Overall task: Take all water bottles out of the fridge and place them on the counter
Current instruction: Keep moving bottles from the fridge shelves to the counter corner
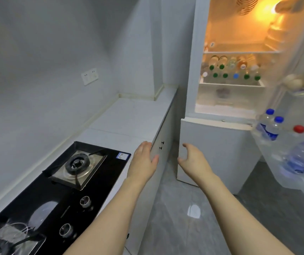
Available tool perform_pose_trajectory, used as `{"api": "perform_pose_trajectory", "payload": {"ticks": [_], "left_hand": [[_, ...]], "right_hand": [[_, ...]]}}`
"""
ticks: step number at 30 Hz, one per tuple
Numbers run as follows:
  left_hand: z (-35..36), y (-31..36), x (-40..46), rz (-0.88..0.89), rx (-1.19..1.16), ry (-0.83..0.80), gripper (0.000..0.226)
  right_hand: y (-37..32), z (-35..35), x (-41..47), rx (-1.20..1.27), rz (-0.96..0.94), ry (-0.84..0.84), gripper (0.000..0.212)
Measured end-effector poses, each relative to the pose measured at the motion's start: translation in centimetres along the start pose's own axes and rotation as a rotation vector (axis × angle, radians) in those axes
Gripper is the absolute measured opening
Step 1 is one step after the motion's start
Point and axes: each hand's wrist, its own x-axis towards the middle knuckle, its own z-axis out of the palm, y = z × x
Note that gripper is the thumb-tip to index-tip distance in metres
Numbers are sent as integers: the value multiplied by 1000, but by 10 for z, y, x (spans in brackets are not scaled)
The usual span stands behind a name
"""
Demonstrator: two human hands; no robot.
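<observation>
Fingers of both hands, left hand (143,159) and right hand (193,159), are loosely spread and hold nothing, between white tiled counter (129,116) and open fridge (230,52). Lit shelf carries rows of clear water bottles (230,69) with green, white and blue caps; door rack (285,183) holds blue-capped bottles (269,126). Glossy black hob (73,172) sits on the counter.

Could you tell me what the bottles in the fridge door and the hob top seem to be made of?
The door bottles look like thin clear plastic: see-through ribbed walls, coloured screw caps. The hob top looks like glossy black glass, since it mirrors light; the tray under its burner looks like brushed metal.
</observation>
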Motion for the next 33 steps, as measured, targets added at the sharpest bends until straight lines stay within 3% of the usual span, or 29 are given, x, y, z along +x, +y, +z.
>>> {"api": "perform_pose_trajectory", "payload": {"ticks": [8, 18, 33], "left_hand": [[47, 36, 72, 98, -9, -68, 54], [105, 72, 234, 172, -65, -126, 52], [162, 133, 411, 181, -221, -146, 53]], "right_hand": [[46, -32, 55, -5, 92, 63, 60], [88, -77, 197, -23, 145, 159, 59], [108, -171, 380, -165, 35, 351, 56]]}}
